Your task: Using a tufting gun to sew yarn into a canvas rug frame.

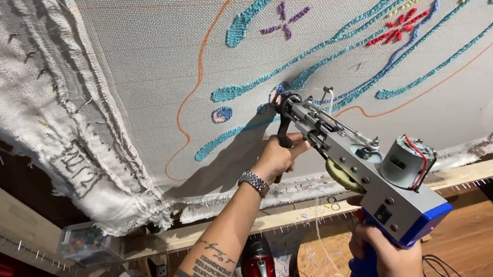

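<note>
— Head view, from the left: what's on the frame?
— Grey cloth [146, 24] with teal yarn lines [259, 15].
— And the hands?
— Left hand [276, 156] clamped on the tufting gun's [355, 159] front handle — needle against the cloth. Right hand [388, 263] wrapped tight around the blue rear grip.

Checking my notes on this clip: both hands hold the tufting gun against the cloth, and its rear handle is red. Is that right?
Not quite. The head view shows the rear handle in the right hand is blue. The left hand holds the front handle of the tufting gun against the cloth.
</note>
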